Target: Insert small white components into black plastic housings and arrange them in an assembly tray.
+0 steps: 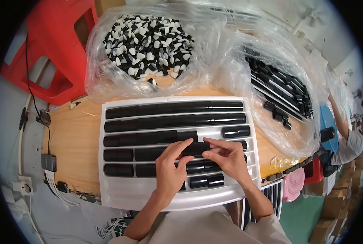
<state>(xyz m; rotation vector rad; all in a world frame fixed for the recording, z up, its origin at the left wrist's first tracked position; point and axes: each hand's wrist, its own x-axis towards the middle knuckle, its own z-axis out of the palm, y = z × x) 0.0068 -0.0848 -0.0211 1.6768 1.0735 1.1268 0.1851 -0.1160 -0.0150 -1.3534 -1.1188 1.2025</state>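
Note:
Both of my hands are over a white tray [120, 191] with long grooves, where glossy black cylinders lie end to end in rows. Between them is a short black cylinder [195, 149], held sideways just above the tray. My left hand [171, 166] pinches its left end with thumb and fingers. At the opposite end, my right hand [227, 157] grips it between thumb and index finger. A separate black cylinder [236, 131] lies at the right of the third row. Parts of the lower rows are hidden by my hands.
Behind the tray, clear plastic bags hold a heap of small black-and-white pieces [149, 49] and a pile of black cylinders [279, 87]. A red plastic stool [55, 44] stands at the left. Another person's arm [339, 114] shows at the far right.

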